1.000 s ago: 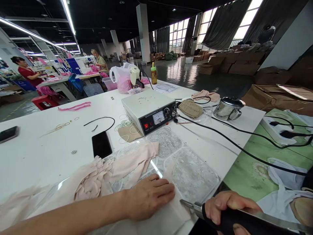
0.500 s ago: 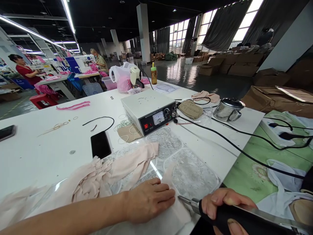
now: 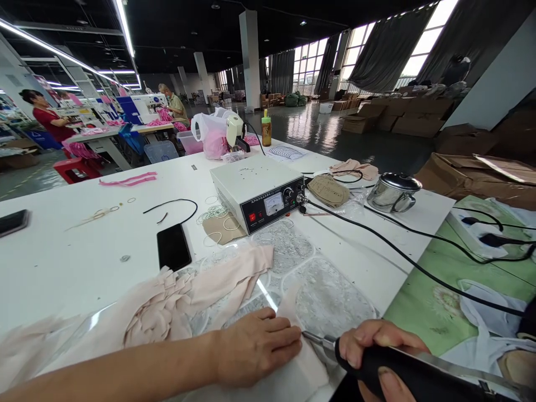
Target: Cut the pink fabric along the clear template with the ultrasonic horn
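My left hand [image 3: 262, 346] lies on a piece of pale pink fabric [image 3: 310, 365], fingers close together and slightly bent, pressing it down; its thumb is hidden. My right hand [image 3: 381, 346] is wrapped round a black-handled tool [image 3: 389, 365] with a pointed metal tip [image 3: 314, 337]. That tip meets the fabric right beside my left fingertips. More pale pink fabric [image 3: 234, 268] lies bunched and layered to the left, beyond my forearm. Under the work is a clear sheet with rounded outlines over a grey mottled surface [image 3: 330, 296].
A control box [image 3: 255, 190] with a dial stands behind; its black cable [image 3: 377, 234] runs to the right. Nearby are a phone [image 3: 173, 247], pale elastic loops [image 3: 213, 212], a cardboard pattern [image 3: 328, 190] and a lidded metal mug [image 3: 393, 192]. Two people sit at sewing machines far left.
The tool's tip has shifted slightly left and away from me along the fabric, close against my left fingers. My left hand stays in nearly the same place. The whole view has shifted a little.
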